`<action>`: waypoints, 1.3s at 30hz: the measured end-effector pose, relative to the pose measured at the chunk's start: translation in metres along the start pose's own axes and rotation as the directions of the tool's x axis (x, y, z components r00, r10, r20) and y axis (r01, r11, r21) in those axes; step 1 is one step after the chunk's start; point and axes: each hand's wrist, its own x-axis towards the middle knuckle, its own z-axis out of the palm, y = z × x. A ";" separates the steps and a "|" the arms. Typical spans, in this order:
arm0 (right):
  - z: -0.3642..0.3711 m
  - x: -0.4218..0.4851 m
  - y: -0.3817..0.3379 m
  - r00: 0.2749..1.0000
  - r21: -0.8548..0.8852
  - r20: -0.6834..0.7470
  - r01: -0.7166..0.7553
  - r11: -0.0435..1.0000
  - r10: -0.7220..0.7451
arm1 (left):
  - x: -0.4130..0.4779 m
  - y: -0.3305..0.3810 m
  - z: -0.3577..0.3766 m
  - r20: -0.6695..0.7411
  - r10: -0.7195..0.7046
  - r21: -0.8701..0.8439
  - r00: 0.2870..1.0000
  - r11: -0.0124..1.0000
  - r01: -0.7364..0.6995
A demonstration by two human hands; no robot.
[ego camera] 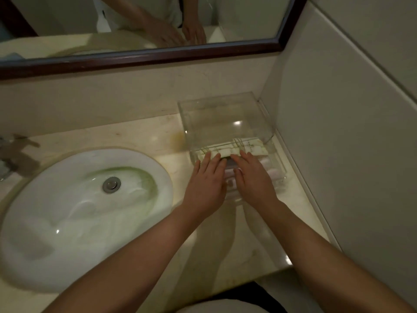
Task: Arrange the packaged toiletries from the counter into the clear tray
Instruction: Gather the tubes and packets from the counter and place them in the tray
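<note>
A low clear tray [281,170] sits on the counter to the right of the sink. Inside it lie pale cream toiletry packets [252,146] along the far side and pinkish packets [268,166] nearer me. My left hand [206,184] and my right hand [252,179] lie flat, side by side, over the tray's contents, fingers stretched out and fingertips touching the cream packets. Neither hand grips anything that I can see. What lies under the palms is hidden.
A taller clear box [225,114] stands behind the tray in the corner. The white oval sink [74,218] fills the left; a tap [15,154] is at the far left. A mirror [135,30] hangs above, and the wall [349,154] closes the right side.
</note>
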 end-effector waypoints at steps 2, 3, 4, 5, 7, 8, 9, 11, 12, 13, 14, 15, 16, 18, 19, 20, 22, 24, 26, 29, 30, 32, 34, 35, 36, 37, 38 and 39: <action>0.007 -0.002 -0.025 0.999 0.026 0.013 0.037 0.999 -0.037 | -0.022 -0.016 -0.013 -0.040 -0.063 -0.017 0.997 0.998 0.063; 0.011 -0.001 -0.037 0.998 0.042 0.027 0.060 0.997 -0.061 | -0.031 -0.025 -0.019 -0.060 -0.098 -0.014 0.993 0.995 0.097; 0.016 -0.002 -0.051 0.994 0.053 0.052 0.090 0.994 -0.093 | -0.044 -0.035 -0.026 -0.090 -0.149 -0.012 0.985 0.989 0.148; 0.023 -0.004 -0.066 0.988 0.057 0.080 0.126 0.990 -0.130 | -0.059 -0.045 -0.034 -0.124 -0.214 -0.023 0.969 0.977 0.213; 0.038 -0.010 -0.099 0.967 0.079 0.165 0.185 0.980 -0.196 | -0.098 -0.065 -0.052 -0.198 -0.373 -0.079 0.907 0.928 0.365; 0.043 -0.013 -0.113 0.955 0.089 0.201 0.205 0.975 -0.220 | -0.115 -0.073 -0.061 -0.237 -0.423 -0.107 0.874 0.906 0.409; 0.055 -0.020 -0.135 0.932 0.110 0.236 0.256 0.960 -0.275 | -0.143 -0.084 -0.071 -0.281 -0.479 -0.118 0.831 0.877 0.466; 0.069 -0.028 -0.159 0.901 0.139 0.274 0.310 0.941 -0.337 | -0.176 -0.098 -0.082 -0.328 -0.550 -0.142 0.768 0.833 0.536; 0.080 -0.036 -0.179 0.882 0.159 0.277 0.349 0.923 -0.381 | -0.198 -0.108 -0.091 -0.340 -0.597 -0.159 0.727 0.798 0.581; 0.086 -0.042 -0.193 0.870 0.175 0.274 0.374 0.911 -0.410 | -0.215 -0.115 -0.097 -0.340 -0.636 -0.185 0.693 0.767 0.614; 0.093 -0.048 -0.215 0.854 0.196 0.285 0.392 0.899 -0.435 | -0.235 -0.127 -0.106 -0.348 -0.671 -0.208 0.655 0.736 0.644; 0.101 -0.054 -0.237 0.833 0.219 0.297 0.417 0.882 -0.468 | -0.253 -0.138 -0.116 -0.362 -0.696 -0.227 0.620 0.711 0.665; 0.108 -0.059 -0.259 0.815 0.233 0.302 0.440 0.867 -0.494 | -0.269 -0.153 -0.125 -0.377 -0.713 -0.249 0.591 0.693 0.677; 0.124 -0.064 -0.296 0.794 0.221 0.306 0.478 0.850 -0.525 | -0.293 -0.181 -0.141 -0.397 -0.737 -0.278 0.546 0.664 0.694; 0.135 -0.064 -0.315 0.779 0.211 0.314 0.500 0.840 -0.543 | -0.305 -0.197 -0.150 -0.404 -0.752 -0.293 0.521 0.646 0.705; 0.147 -0.064 -0.334 0.763 0.213 0.323 0.518 0.829 -0.560 | -0.316 -0.215 -0.156 -0.404 -0.766 -0.308 0.500 0.629 0.714; 0.171 -0.061 -0.371 0.754 0.226 0.345 0.511 0.829 -0.559 | -0.336 -0.252 -0.165 -0.413 -0.773 -0.323 0.481 0.618 0.717; 0.194 -0.060 -0.408 0.755 0.221 0.362 0.501 0.837 -0.547 | -0.354 -0.290 -0.175 -0.400 -0.780 -0.339 0.482 0.614 0.713; 0.221 -0.059 -0.457 0.766 0.224 0.370 0.476 0.850 -0.526 | -0.371 -0.337 -0.190 -0.359 -0.801 -0.364 0.480 0.593 0.718; 0.254 -0.056 -0.516 0.743 0.214 0.412 0.484 0.849 -0.527 | -0.390 -0.393 -0.210 -0.328 -0.822 -0.377 0.466 0.566 0.733; 0.264 -0.054 -0.532 0.741 0.196 0.432 0.479 0.856 -0.514 | -0.396 -0.410 -0.215 -0.312 -0.824 -0.380 0.473 0.565 0.732; 0.281 -0.047 -0.559 0.749 0.157 0.463 0.458 0.875 -0.475 | -0.404 -0.443 -0.223 -0.287 -0.817 -0.381 0.499 0.576 0.724; 0.294 -0.038 -0.580 0.749 0.126 0.486 0.451 0.884 -0.452 | -0.406 -0.474 -0.231 -0.294 -0.818 -0.407 0.495 0.575 0.710; 0.300 -0.032 -0.590 0.747 0.120 0.497 0.445 0.888 -0.441 | -0.405 -0.488 -0.236 -0.295 -0.833 -0.437 0.468 0.553 0.709; 0.306 -0.026 -0.599 0.747 0.118 0.505 0.436 0.892 -0.432 | -0.404 -0.502 -0.239 -0.297 -0.852 -0.473 0.432 0.524 0.709; 0.312 -0.019 -0.606 0.754 0.124 0.508 0.415 0.902 -0.416 | -0.401 -0.514 -0.242 -0.301 -0.866 -0.502 0.399 0.500 0.706; 0.317 -0.013 -0.613 0.771 0.134 0.503 0.378 0.916 -0.391 | -0.399 -0.524 -0.242 -0.310 -0.869 -0.513 0.386 0.494 0.702; 0.322 -0.006 -0.619 0.795 0.149 0.494 0.321 0.935 -0.351 | -0.396 -0.535 -0.243 -0.304 -0.871 -0.510 0.385 0.490 0.707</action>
